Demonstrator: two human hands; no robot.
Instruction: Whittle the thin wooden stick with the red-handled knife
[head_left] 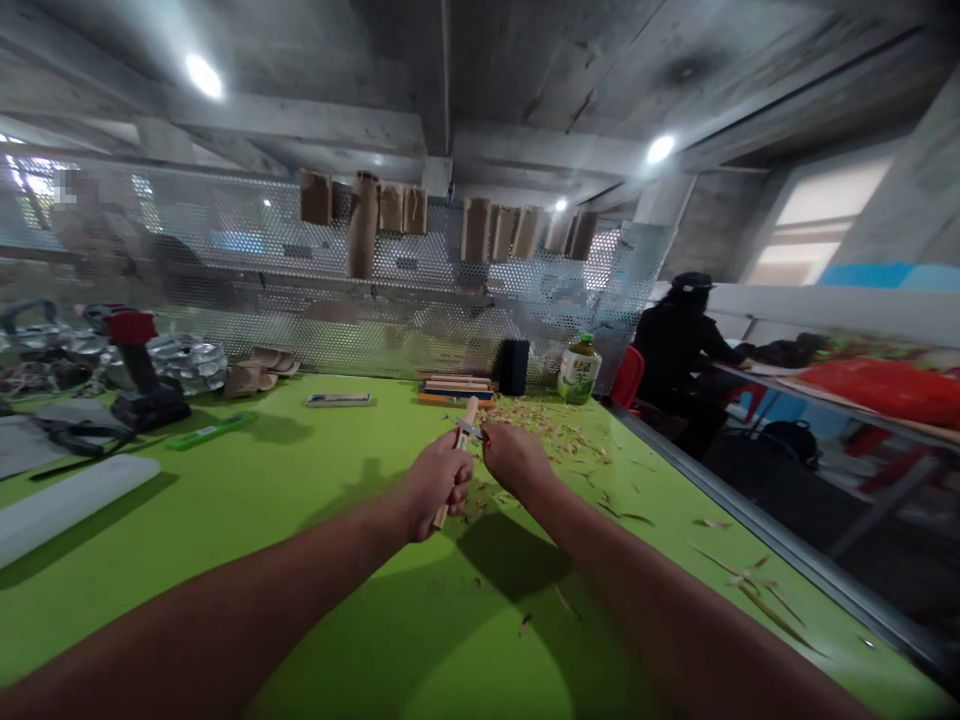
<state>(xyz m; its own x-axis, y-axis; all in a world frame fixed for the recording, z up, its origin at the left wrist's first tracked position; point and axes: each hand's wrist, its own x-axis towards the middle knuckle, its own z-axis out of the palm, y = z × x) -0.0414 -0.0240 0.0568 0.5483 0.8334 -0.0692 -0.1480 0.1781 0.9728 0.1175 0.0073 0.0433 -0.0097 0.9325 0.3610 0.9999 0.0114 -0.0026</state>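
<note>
My left hand [441, 482] is closed around a pale wooden stick [471, 409], which slants up and away from me, its lower end showing below the fist. In my closed right hand [516, 458] is a small knife; its handle is mostly hidden by the fingers. The short metal knife blade [471, 430] lies across the stick just above my left fist. Curled wood shavings [551, 425] are scattered over the green tabletop [337, 600] beyond and to the right of my hands.
Behind my hands lie a stack of boxes [456, 388], a black box [514, 367] and a green-capped bottle [579, 370]. At left are a cordless drill [135, 350], a green level-like tool [214, 430] and a white roll [75, 505]. A person [679, 350] sits at right.
</note>
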